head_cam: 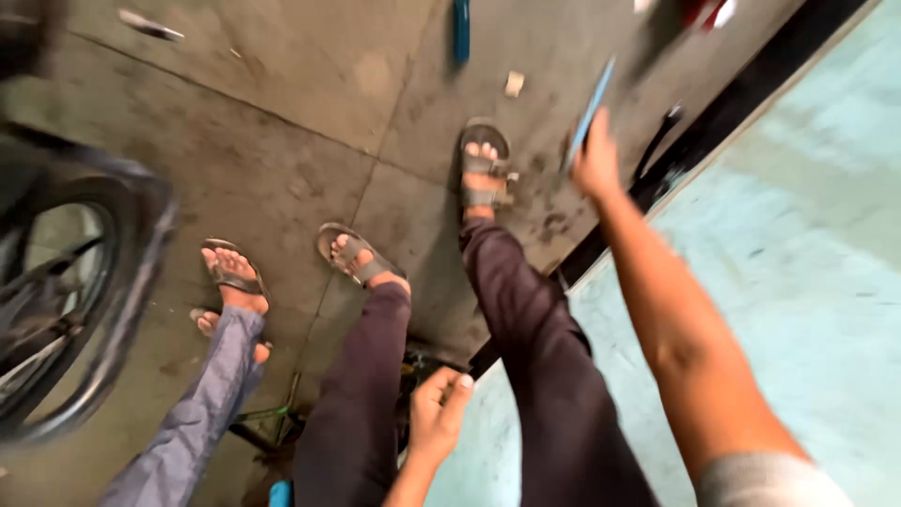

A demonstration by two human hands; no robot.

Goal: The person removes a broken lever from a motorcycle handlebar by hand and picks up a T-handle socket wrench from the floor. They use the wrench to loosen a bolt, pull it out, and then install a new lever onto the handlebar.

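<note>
Blue, thin flat tool (589,115) at one o'clock looks light and stiff, pinched at its lower end by the right hand (597,160); left hand (437,413) loosely curled, empty.

From my remote view, no screens, signs or labels, only one small pale scrap, possibly packaging (513,84), lying on grey floor (282,141)

right hand (595,161) holding blue tool (589,115), sandalled feet (484,169)
</note>
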